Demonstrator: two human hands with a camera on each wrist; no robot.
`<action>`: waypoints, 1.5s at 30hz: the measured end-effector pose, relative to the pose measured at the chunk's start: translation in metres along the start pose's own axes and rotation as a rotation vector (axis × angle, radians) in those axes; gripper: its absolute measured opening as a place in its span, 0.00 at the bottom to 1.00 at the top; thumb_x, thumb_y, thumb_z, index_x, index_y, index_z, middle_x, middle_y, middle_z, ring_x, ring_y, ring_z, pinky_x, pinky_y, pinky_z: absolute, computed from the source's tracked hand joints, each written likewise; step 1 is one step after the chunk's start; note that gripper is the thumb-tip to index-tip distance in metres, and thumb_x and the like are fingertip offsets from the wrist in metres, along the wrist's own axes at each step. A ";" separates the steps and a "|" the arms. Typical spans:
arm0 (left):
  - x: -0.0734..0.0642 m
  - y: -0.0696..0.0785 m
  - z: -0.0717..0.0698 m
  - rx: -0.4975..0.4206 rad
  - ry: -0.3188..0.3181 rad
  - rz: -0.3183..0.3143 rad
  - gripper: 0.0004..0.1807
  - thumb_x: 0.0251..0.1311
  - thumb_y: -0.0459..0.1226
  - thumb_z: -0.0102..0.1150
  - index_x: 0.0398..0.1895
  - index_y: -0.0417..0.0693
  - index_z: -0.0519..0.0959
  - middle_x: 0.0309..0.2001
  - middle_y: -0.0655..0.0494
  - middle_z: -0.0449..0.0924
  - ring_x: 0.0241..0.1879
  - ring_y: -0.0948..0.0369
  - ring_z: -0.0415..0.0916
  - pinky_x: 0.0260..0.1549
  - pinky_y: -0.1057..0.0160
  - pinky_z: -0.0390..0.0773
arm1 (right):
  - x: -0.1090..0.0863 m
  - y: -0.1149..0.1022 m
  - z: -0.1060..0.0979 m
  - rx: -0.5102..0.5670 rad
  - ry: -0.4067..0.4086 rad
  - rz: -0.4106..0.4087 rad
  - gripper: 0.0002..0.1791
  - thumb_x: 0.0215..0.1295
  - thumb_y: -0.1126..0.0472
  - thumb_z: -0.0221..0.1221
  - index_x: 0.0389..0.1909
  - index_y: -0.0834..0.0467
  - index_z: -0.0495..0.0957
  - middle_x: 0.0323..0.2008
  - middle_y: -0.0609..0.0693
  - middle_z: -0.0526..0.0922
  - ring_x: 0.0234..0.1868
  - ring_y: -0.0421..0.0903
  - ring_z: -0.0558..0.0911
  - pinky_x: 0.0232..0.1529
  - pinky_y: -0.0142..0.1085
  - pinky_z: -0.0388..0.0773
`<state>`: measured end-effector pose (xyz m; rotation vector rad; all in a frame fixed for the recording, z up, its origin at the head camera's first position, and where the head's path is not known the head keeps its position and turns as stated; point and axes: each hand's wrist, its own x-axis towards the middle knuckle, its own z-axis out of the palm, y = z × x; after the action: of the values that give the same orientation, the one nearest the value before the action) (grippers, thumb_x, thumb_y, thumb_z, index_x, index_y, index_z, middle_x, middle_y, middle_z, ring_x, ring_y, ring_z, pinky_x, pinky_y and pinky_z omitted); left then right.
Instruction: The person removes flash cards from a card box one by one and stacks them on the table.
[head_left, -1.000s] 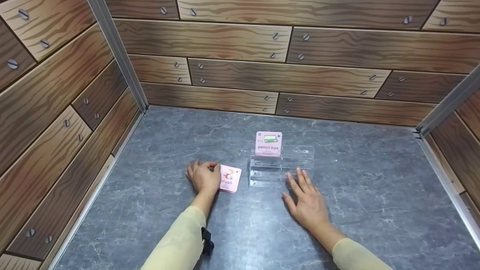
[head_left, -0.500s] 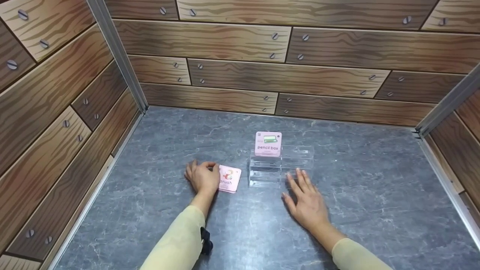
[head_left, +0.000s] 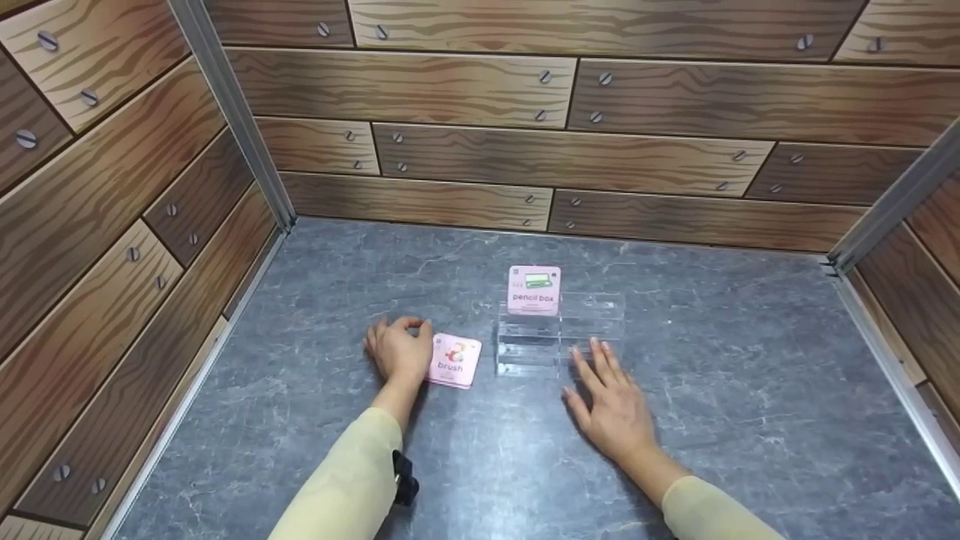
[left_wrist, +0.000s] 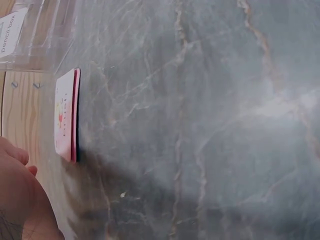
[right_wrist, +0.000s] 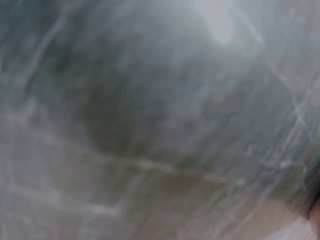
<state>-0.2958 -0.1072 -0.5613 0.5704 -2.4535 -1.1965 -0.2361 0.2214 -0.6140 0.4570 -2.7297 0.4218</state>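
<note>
A small stack of pink cards (head_left: pixel 454 361), the top one reading "brush", lies flat on the table. My left hand (head_left: pixel 400 352) rests just left of it, fingers loosely curled, with no card seen in them. In the left wrist view the stack (left_wrist: pixel 66 116) shows its layered edge, and part of the left hand (left_wrist: pixel 25 195) appears apart from it. A clear acrylic tiered rack (head_left: pixel 529 348) stands to the right, with a pink "pencil box" card (head_left: pixel 534 291) upright in its back left slot. My right hand (head_left: pixel 616 412) lies with spread fingers, fingertips at the rack's front right.
The grey marbled tabletop (head_left: pixel 750 390) extends around the rack and cards. Wood-patterned panels (head_left: pixel 450 150) wall it at the back and both sides, joined by metal corner strips (head_left: pixel 236 120). The right wrist view holds mostly blurred tabletop (right_wrist: pixel 160 115).
My left hand has shifted slightly left, uncovering the whole word "brush" on the top card. The right hand, rack and pencil box card stay put; the head view tilts slightly.
</note>
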 end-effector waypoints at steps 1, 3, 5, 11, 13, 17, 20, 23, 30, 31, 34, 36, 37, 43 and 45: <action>0.001 0.001 -0.001 -0.001 -0.003 -0.001 0.09 0.66 0.39 0.71 0.41 0.42 0.90 0.67 0.29 0.75 0.77 0.33 0.57 0.78 0.37 0.45 | 0.000 0.000 0.000 -0.001 -0.004 0.003 0.37 0.74 0.46 0.64 0.79 0.53 0.68 0.80 0.61 0.61 0.81 0.61 0.60 0.69 0.64 0.68; 0.003 0.004 -0.002 -0.004 -0.007 0.001 0.10 0.66 0.39 0.70 0.43 0.41 0.90 0.68 0.29 0.75 0.77 0.34 0.57 0.78 0.38 0.45 | 0.000 0.000 0.000 -0.001 -0.009 0.005 0.37 0.74 0.46 0.63 0.80 0.53 0.68 0.81 0.61 0.60 0.81 0.60 0.60 0.70 0.64 0.68; 0.006 0.007 -0.004 -0.015 -0.005 0.012 0.10 0.66 0.39 0.71 0.43 0.41 0.90 0.67 0.29 0.75 0.77 0.34 0.58 0.78 0.39 0.46 | 0.000 0.000 0.000 0.000 -0.008 0.006 0.37 0.74 0.46 0.63 0.80 0.53 0.68 0.81 0.61 0.60 0.81 0.60 0.59 0.69 0.64 0.68; 0.013 0.018 -0.008 -0.062 -0.002 0.035 0.11 0.67 0.41 0.71 0.43 0.41 0.89 0.68 0.31 0.75 0.75 0.38 0.62 0.78 0.44 0.51 | 0.000 0.000 -0.001 -0.001 0.004 0.000 0.37 0.75 0.46 0.63 0.79 0.53 0.68 0.81 0.61 0.60 0.81 0.60 0.59 0.69 0.65 0.68; 0.016 0.024 -0.010 -0.081 -0.010 0.030 0.12 0.68 0.42 0.71 0.44 0.42 0.89 0.69 0.33 0.75 0.75 0.39 0.63 0.77 0.45 0.55 | 0.000 0.000 -0.001 -0.003 0.001 -0.003 0.37 0.75 0.46 0.63 0.80 0.53 0.68 0.81 0.61 0.60 0.81 0.60 0.59 0.69 0.65 0.68; 0.021 0.034 -0.011 -0.130 -0.013 0.049 0.13 0.68 0.42 0.71 0.46 0.41 0.89 0.69 0.33 0.74 0.74 0.40 0.66 0.74 0.44 0.61 | 0.000 0.000 -0.001 -0.009 -0.002 -0.006 0.37 0.75 0.45 0.63 0.80 0.53 0.67 0.81 0.61 0.60 0.81 0.61 0.59 0.69 0.64 0.68; 0.024 0.044 -0.012 -0.185 -0.016 0.098 0.15 0.68 0.42 0.72 0.48 0.39 0.88 0.66 0.35 0.78 0.72 0.42 0.69 0.73 0.45 0.63 | 0.000 0.001 -0.001 -0.015 0.004 -0.010 0.37 0.75 0.45 0.63 0.80 0.53 0.67 0.80 0.62 0.61 0.81 0.61 0.60 0.69 0.63 0.68; 0.026 0.054 -0.012 -0.238 -0.034 0.141 0.16 0.68 0.42 0.72 0.50 0.39 0.87 0.61 0.39 0.82 0.69 0.44 0.73 0.71 0.47 0.67 | 0.000 0.001 0.000 -0.011 0.012 -0.012 0.37 0.75 0.45 0.63 0.80 0.53 0.68 0.80 0.62 0.61 0.81 0.61 0.60 0.69 0.64 0.69; 0.026 0.078 -0.007 -0.421 -0.146 0.114 0.18 0.68 0.42 0.72 0.55 0.41 0.86 0.57 0.42 0.86 0.63 0.46 0.79 0.66 0.50 0.74 | -0.001 0.000 0.001 0.011 0.030 -0.017 0.37 0.74 0.45 0.63 0.79 0.52 0.68 0.80 0.62 0.62 0.80 0.62 0.61 0.69 0.64 0.68; 0.026 0.081 -0.005 -0.463 -0.167 0.100 0.19 0.68 0.42 0.72 0.55 0.40 0.86 0.57 0.42 0.86 0.62 0.46 0.79 0.65 0.50 0.75 | -0.001 0.000 0.001 0.013 0.032 -0.018 0.37 0.74 0.45 0.63 0.79 0.52 0.68 0.80 0.62 0.62 0.80 0.62 0.61 0.69 0.65 0.68; 0.025 0.089 0.001 -0.586 -0.221 0.056 0.19 0.69 0.40 0.71 0.57 0.38 0.84 0.54 0.41 0.86 0.58 0.48 0.81 0.60 0.53 0.79 | -0.001 0.000 0.001 0.013 0.036 -0.021 0.37 0.74 0.45 0.63 0.79 0.53 0.68 0.80 0.61 0.62 0.80 0.62 0.61 0.68 0.65 0.69; 0.025 0.094 0.005 -0.647 -0.241 0.031 0.19 0.69 0.39 0.70 0.57 0.36 0.84 0.51 0.42 0.86 0.54 0.49 0.82 0.56 0.55 0.80 | -0.001 -0.001 0.002 0.009 0.036 -0.022 0.37 0.74 0.45 0.63 0.79 0.53 0.68 0.80 0.61 0.62 0.80 0.62 0.61 0.68 0.65 0.70; 0.025 0.096 0.007 -0.674 -0.249 0.016 0.19 0.70 0.39 0.70 0.57 0.35 0.84 0.50 0.42 0.86 0.53 0.49 0.82 0.55 0.56 0.80 | -0.001 -0.001 0.002 0.006 0.036 -0.023 0.37 0.74 0.45 0.63 0.79 0.53 0.68 0.80 0.62 0.62 0.80 0.62 0.61 0.67 0.65 0.70; 0.024 0.105 0.018 -0.758 -0.289 -0.118 0.18 0.71 0.42 0.69 0.55 0.38 0.85 0.50 0.46 0.85 0.55 0.50 0.81 0.60 0.53 0.76 | -0.001 -0.001 0.001 0.003 0.031 -0.019 0.37 0.74 0.45 0.63 0.79 0.53 0.69 0.80 0.62 0.62 0.80 0.62 0.62 0.68 0.65 0.70; 0.023 0.107 0.022 -0.787 -0.309 -0.160 0.18 0.71 0.42 0.69 0.55 0.39 0.85 0.52 0.47 0.85 0.57 0.48 0.81 0.63 0.51 0.75 | -0.001 0.000 0.001 0.005 0.029 -0.017 0.37 0.74 0.45 0.63 0.79 0.53 0.68 0.80 0.61 0.62 0.80 0.61 0.61 0.68 0.64 0.69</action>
<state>-0.3478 -0.0438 -0.4855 0.3594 -1.9116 -2.2757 -0.2352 0.2210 -0.6151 0.4710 -2.6956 0.4276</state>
